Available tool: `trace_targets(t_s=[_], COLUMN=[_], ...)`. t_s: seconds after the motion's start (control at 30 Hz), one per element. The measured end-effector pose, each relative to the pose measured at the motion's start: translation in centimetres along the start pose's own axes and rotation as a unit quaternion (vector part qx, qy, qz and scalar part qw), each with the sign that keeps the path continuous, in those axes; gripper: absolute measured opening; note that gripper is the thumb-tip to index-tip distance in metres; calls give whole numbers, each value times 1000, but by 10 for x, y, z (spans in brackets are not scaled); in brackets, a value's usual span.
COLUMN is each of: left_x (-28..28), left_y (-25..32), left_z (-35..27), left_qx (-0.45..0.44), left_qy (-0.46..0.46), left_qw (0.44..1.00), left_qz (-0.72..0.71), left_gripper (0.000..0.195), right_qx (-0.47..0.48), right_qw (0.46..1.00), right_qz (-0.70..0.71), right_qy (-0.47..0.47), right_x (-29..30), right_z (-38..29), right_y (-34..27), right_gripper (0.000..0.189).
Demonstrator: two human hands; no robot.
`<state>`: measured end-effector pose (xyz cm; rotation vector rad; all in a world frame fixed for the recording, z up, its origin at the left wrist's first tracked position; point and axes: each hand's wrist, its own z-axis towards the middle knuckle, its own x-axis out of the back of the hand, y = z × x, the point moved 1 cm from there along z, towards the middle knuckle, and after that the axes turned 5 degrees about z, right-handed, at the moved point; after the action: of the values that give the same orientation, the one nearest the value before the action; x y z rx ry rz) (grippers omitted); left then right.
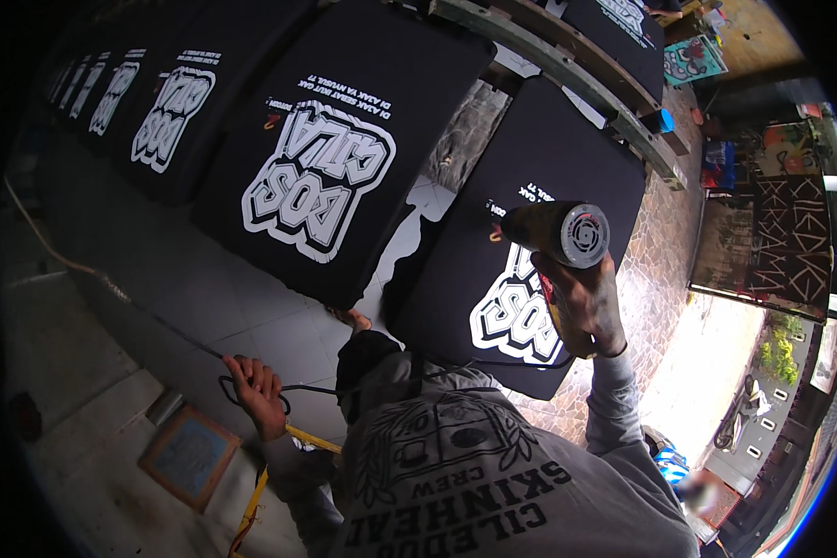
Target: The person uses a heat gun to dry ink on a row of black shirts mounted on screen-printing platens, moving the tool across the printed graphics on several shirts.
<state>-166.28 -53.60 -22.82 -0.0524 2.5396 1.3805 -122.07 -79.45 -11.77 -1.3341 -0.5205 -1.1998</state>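
My right hand (589, 300) grips the handle of a heat gun (554, 230), its round rear vent facing up at me. The gun is above a black T-shirt (565, 146) with a white and black lettering print (509, 317), and hides part of that print. A dark power cord (516, 364) runs from the handle across my body. My left hand (254, 390) is closed around the cord, a loop hanging from it, and the cord (174, 331) continues away to the far left. Left of the heat gun lies another black T-shirt (418, 77) with the same print (321, 181).
Several more printed black shirts stretch away at upper left. A metal rail (565, 84) runs behind the shirts. At lower left a wood-framed screen (192, 457) leans near a yellow metal frame (254, 499). A person (697, 492) is at lower right, and a person's arm (662, 10) shows at the top.
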Motion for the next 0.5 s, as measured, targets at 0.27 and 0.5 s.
trace_targets(t_s=[0.27,0.5], left_x=[0,-3], left_y=[-11,-17], left_z=[10,27], left_qx=[12,19], left_qy=[-1,5], left_qw=[999,995], left_qz=[52,99], left_gripper=[49,51], right_qx=[-129,-154], right_qw=[980,960], right_qz=[147,229], right_qy=[35,57], right_x=[-4,-8], right_z=[0,-2], right_y=[1,1], right_gripper=[46,60])
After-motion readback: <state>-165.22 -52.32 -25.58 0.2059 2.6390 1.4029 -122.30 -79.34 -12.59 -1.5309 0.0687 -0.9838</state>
